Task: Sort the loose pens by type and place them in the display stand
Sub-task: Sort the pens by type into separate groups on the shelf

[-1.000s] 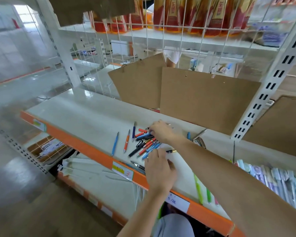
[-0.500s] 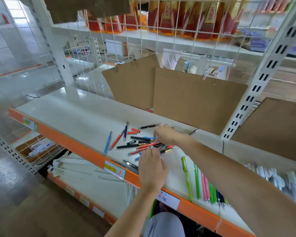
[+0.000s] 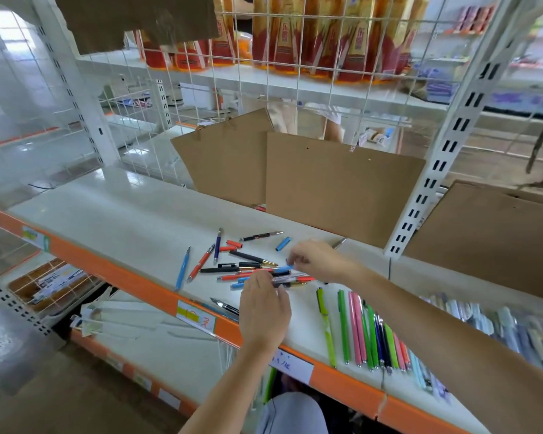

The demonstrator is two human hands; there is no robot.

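pens (image 3: 251, 267) lie jumbled on the white shelf (image 3: 123, 220), mixed in colour and kind, so we pick through the heap before anything goes to a stand; we see no stand. slim green and pink pens (image 3: 358, 330) lie side by side to the right, which we judge already sorted. our right hand (image 3: 318, 260) reaches over the pile, fingertips pinching a blue pen (image 3: 284, 270). our left hand (image 3: 264, 310) hovers palm down at the pile's near edge, fingers relaxed and together; whether it touches a pen we cannot tell.
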